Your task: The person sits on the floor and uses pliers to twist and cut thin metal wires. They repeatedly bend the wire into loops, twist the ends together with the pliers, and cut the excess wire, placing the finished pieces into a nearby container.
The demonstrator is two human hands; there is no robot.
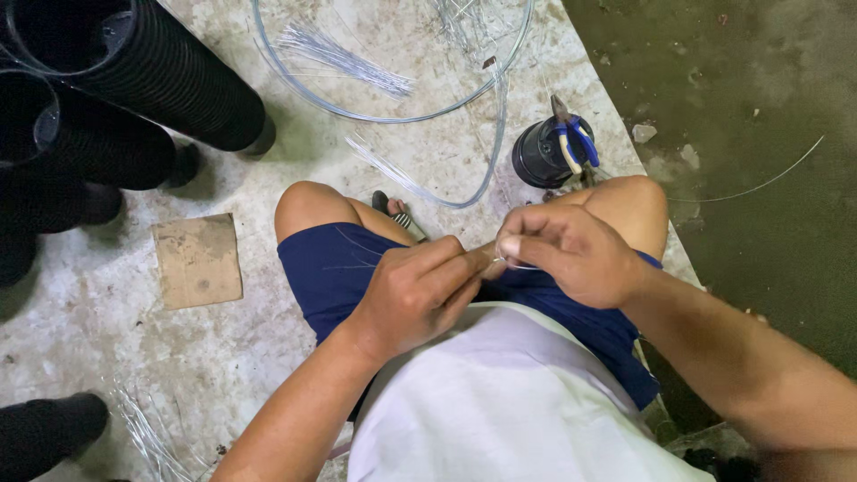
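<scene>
The concrete floor (375, 54) fills the view, pale and scuffed, darker from 1 to 4 o'clock. At 10 o'clock stands a stack of black ribbed pipes (134, 80); at 12 o'clock lies a large wire hoop (393, 118) with loose bundles of cut wire strands (344, 58) inside it. A cardboard scrap (198, 259) rests at 9 o'clock. At 1 o'clock a black pot (540, 156) holds blue-handled pliers (576, 138). I sit with knees raised in blue shorts (335, 268). My left hand (415, 295) and right hand (571, 254) are brought together at centre, fingertips meeting, both pinched on a short piece of thin wire (511, 264). The wire sits between the two hands, just above my lap, mostly hidden by the fingers; only a small bright loop shows under my right thumb. In my judgement the bend is best made with the left hand holding firm close to the bend and the right turning steadily, so the wire neither kinks nor slips.
</scene>
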